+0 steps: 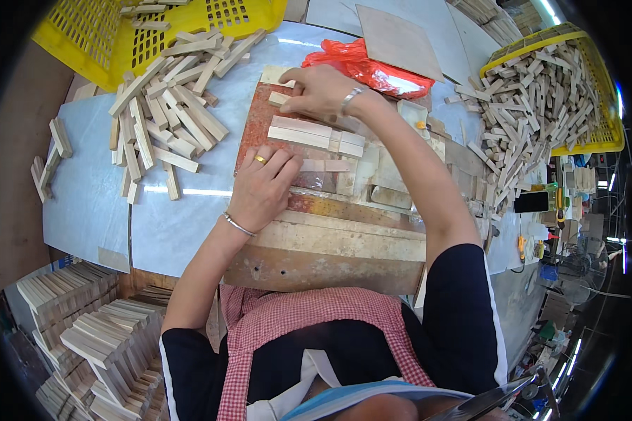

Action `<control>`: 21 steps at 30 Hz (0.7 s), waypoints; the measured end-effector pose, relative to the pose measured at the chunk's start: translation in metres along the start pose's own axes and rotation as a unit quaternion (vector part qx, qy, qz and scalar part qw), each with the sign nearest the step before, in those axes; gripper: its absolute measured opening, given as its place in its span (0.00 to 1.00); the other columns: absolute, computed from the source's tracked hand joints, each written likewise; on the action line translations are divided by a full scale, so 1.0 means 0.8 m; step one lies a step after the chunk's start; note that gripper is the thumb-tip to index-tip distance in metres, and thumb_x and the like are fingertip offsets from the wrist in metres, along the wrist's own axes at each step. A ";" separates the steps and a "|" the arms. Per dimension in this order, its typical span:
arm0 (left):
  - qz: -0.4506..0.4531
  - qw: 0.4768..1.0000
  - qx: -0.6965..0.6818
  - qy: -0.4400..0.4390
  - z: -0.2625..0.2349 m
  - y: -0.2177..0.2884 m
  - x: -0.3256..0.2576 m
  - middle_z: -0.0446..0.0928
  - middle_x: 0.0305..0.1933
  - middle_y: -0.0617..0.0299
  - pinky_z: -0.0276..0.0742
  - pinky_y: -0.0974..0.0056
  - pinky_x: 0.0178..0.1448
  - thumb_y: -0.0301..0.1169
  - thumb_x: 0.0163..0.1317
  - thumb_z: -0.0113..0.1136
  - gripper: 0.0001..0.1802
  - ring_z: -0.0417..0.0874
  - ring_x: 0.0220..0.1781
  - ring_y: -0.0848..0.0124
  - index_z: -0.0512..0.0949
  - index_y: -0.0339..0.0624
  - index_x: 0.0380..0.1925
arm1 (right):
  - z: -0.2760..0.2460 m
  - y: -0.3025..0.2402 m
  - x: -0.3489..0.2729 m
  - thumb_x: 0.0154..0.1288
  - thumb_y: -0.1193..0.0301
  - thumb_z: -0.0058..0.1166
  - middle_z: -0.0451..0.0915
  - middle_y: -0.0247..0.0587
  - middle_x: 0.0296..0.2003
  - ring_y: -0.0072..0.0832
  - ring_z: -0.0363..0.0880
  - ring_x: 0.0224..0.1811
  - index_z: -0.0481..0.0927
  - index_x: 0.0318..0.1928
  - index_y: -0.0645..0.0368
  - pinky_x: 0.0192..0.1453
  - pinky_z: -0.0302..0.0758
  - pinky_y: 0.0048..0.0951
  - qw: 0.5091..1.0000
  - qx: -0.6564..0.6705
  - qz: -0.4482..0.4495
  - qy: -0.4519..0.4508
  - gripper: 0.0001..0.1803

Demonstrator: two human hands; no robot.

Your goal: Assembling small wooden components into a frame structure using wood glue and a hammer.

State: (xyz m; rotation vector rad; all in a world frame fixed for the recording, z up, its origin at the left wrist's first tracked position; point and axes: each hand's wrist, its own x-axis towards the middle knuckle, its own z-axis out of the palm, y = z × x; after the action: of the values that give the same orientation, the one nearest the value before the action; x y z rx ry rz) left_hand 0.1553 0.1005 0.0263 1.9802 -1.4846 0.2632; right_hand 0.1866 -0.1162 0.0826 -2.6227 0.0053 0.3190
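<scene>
My right hand (pixel 323 91) reaches to the far side of a worn red board (pixel 251 126), its thumb and fingers closed on a short wooden block (pixel 279 99). Nearer to me, my left hand (pixel 263 186) rests with bent fingers on the left end of a thin wooden strip (pixel 326 165); the covered end is hidden. Between the hands, pale wooden strips (pixel 305 133) lie side by side, with a shorter wooden piece (pixel 347 143) at their right end.
A loose heap of wooden sticks (pixel 168 112) lies left of the board, below a yellow crate (pixel 91 42). Another yellow crate (pixel 614 133) at the right overflows with small blocks. Behind the board are a red plastic bag (pixel 337 56) and a thin panel (pixel 400 42). Stacked strips (pixel 112 330) stand lower left.
</scene>
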 end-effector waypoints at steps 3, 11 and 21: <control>0.020 0.999 0.020 0.033 -0.001 -0.002 0.008 0.73 0.38 0.62 0.68 0.58 0.50 0.22 0.45 0.56 0.16 0.73 0.44 0.63 0.75 0.39 0.38 | -0.004 0.034 -0.038 0.57 0.59 0.60 0.83 0.43 0.36 0.32 0.81 0.38 0.79 0.51 0.57 0.46 0.77 0.30 0.998 0.021 -0.012 0.059 0.23; 0.034 0.998 0.051 0.032 0.000 -0.015 0.022 0.74 0.45 0.58 0.68 0.54 0.57 0.23 0.49 0.60 0.12 0.74 0.52 0.59 0.76 0.40 0.36 | 0.020 0.065 -0.095 0.59 0.66 0.60 0.81 0.41 0.34 0.29 0.79 0.34 0.84 0.40 0.58 0.42 0.75 0.28 0.992 0.036 -0.016 0.121 0.12; -0.003 1.000 0.001 0.030 -0.014 -0.026 -0.001 0.72 0.54 0.53 0.66 0.50 0.63 0.25 0.48 0.62 0.15 0.70 0.61 0.53 0.73 0.38 0.37 | 0.021 0.037 -0.074 0.58 0.64 0.59 0.83 0.45 0.33 0.35 0.82 0.36 0.84 0.38 0.58 0.43 0.76 0.32 0.995 0.069 -0.031 0.065 0.12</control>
State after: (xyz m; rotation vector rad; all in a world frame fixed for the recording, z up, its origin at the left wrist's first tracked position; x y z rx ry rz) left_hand 0.1767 0.1114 0.0270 1.9624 -1.4409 0.3182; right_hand 0.1238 -0.1376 0.0677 -2.4954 -0.0107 0.1199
